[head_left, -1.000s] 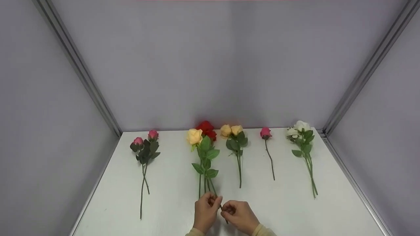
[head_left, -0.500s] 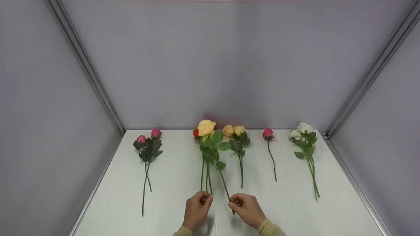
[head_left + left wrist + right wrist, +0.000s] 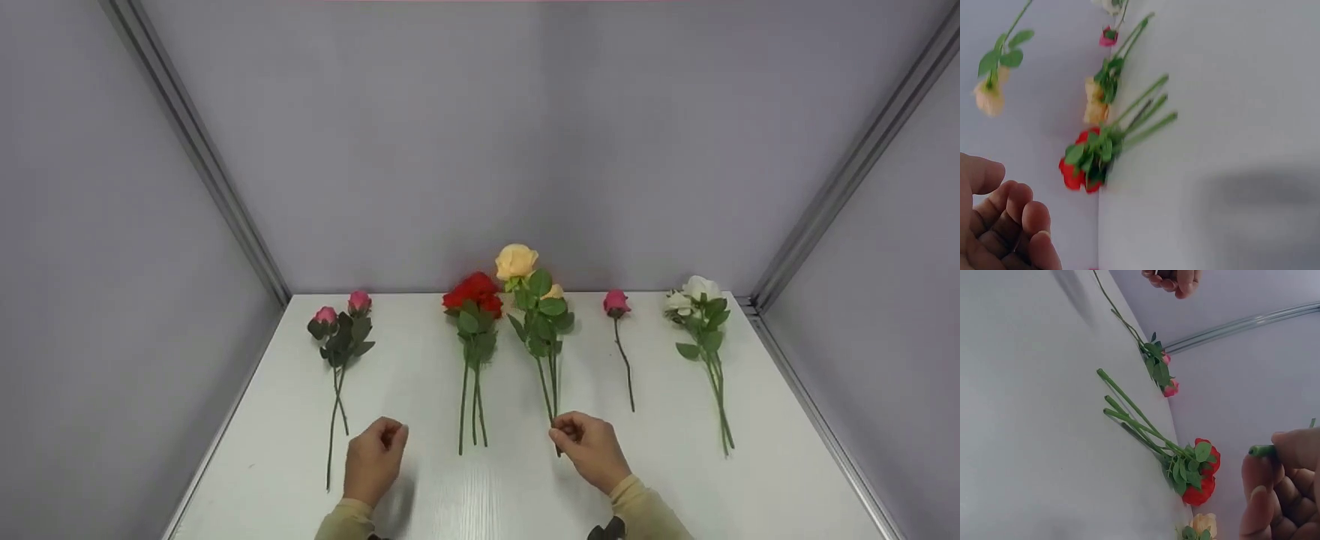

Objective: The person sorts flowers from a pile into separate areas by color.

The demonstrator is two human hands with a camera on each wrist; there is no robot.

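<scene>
My right hand (image 3: 590, 451) pinches the lower stem of a yellow rose (image 3: 517, 262) between thumb and fingers. In the right wrist view the cut end of its stem (image 3: 1262, 450) pokes out past the fingertips. The held rose is raised and partly covers the yellow roses (image 3: 555, 292) lying behind it. Just left of these lies a group of red roses (image 3: 472, 294) with several green stems side by side. My left hand (image 3: 376, 460) is above the table, fingers loosely curled and holding nothing; the left wrist view shows a gap between thumb and fingers.
Two pink roses (image 3: 341, 337) with crossed stems lie at the left of the white table (image 3: 255, 420). A single pink rose (image 3: 617, 302) lies right of the yellow ones, and white roses (image 3: 701, 289) lie farther right. Grey panels (image 3: 450, 135) stand behind and at both sides.
My right hand has drawn the yellow rose away from the red roses, rightward and up over the other yellow roses. My left hand has let go of the stems and moved left.
</scene>
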